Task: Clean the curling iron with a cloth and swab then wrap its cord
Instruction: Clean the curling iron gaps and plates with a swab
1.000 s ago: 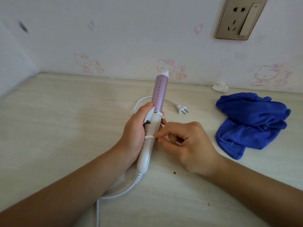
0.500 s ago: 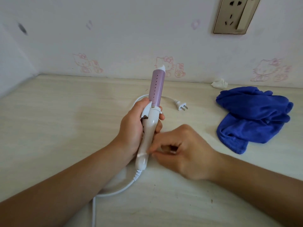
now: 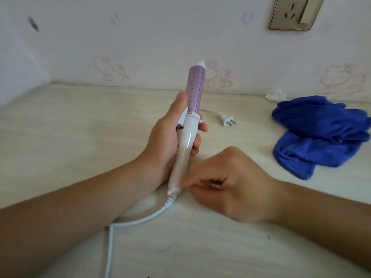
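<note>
- We see the white-handled curling iron with a lilac barrel (image 3: 186, 141) held tilted above the desk, barrel end toward the wall. The left hand (image 3: 160, 145) has its fingers and thumb wrapped round the handle.
- The right hand (image 3: 230, 183) sits just beside the handle's lower end. Its fingertips are pinched on a thin white swab (image 3: 175, 190), blurred here, which touches the iron where the cord leaves it.
- The white power cord (image 3: 140, 219) curves from the handle's base across the pale wood-grain desk (image 3: 60, 147). Its two-pin plug (image 3: 226, 121) lies beyond the iron.
- The crumpled blue cloth (image 3: 321, 133) lies well apart on the right, touched by neither hand.
- We count one iron, one cord, one plug, one swab, one cloth and two hands.
</note>
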A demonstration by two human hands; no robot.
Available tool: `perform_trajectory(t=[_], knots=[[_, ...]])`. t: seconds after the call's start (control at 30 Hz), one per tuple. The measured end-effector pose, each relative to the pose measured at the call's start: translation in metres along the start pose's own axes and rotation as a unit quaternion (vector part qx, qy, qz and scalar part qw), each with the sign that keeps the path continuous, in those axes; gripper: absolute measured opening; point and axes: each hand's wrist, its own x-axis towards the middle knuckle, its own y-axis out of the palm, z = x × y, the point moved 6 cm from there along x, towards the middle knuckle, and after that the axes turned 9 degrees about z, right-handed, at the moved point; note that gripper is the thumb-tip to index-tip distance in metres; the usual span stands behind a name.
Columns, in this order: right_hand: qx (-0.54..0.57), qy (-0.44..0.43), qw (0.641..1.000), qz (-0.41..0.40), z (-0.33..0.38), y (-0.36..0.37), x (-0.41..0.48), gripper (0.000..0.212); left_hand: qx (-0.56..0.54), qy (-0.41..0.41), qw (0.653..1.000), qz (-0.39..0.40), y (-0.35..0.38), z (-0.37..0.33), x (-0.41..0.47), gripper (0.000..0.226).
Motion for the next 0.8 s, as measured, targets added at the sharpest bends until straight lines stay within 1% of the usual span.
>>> perform_trajectory(t=[0.03,0.07,0.13,0.2,0.23,0.27,0.3,0.37,0.43,0.5,0.57,0.67,0.7,0.73,0.8], knots=[[-0.016,-0.004,1.000,0.016,0.004,0.005,-0.001,0.022,0.010,0.004,1.000,0.000,0.000,-0.002,0.000,0.049],[-0.026,0.000,1.000,0.008,0.002,0.004,0.000,0.020,0.012,0.007,1.000,-0.003,0.000,-0.002,0.000,0.045],[-0.034,0.024,0.997,-0.060,-0.009,-0.010,0.003,0.014,0.002,0.009,1.000,-0.019,-0.001,-0.001,0.000,0.039],[-0.033,0.049,0.989,-0.133,-0.022,-0.026,0.007,0.011,0.007,0.011,0.999,-0.040,-0.003,0.001,0.001,0.039],[-0.027,0.054,0.987,-0.150,-0.025,-0.029,0.008,0.011,0.007,0.009,0.999,-0.044,-0.004,0.002,0.002,0.040],[-0.022,0.051,0.987,-0.149,-0.025,-0.029,0.008,0.012,0.000,0.006,0.999,-0.040,-0.003,0.002,0.002,0.041],[-0.022,0.041,0.990,-0.130,-0.021,-0.025,0.007,0.012,-0.012,0.003,0.999,-0.029,-0.002,0.003,0.002,0.042],[-0.027,0.018,0.997,-0.069,-0.012,-0.012,0.002,0.013,-0.025,-0.003,1.000,-0.013,0.000,0.003,0.002,0.044],[-0.029,0.008,0.999,-0.044,-0.009,-0.007,0.000,0.014,-0.023,-0.004,1.000,-0.011,0.000,0.002,0.001,0.045],[-0.039,0.013,0.997,-0.065,-0.014,-0.015,0.002,0.012,-0.033,0.004,0.999,-0.011,0.000,0.002,0.002,0.046],[-0.047,0.031,0.992,-0.114,-0.025,-0.030,0.007,0.010,-0.022,0.016,0.999,-0.020,0.000,0.002,0.002,0.045],[-0.047,0.067,0.976,-0.202,-0.042,-0.056,0.008,0.009,0.050,0.030,0.998,-0.027,-0.001,0.000,0.002,0.040],[-0.048,0.075,0.971,-0.220,-0.046,-0.060,0.006,0.009,0.069,0.029,0.997,-0.026,0.000,0.000,0.001,0.040],[-0.049,0.077,0.970,-0.224,-0.047,-0.060,0.004,0.009,0.076,0.025,0.996,-0.025,0.000,0.001,0.000,0.042],[-0.043,0.056,0.979,-0.190,-0.041,-0.048,0.000,0.011,0.063,0.011,0.998,-0.017,0.001,0.003,-0.001,0.045]])
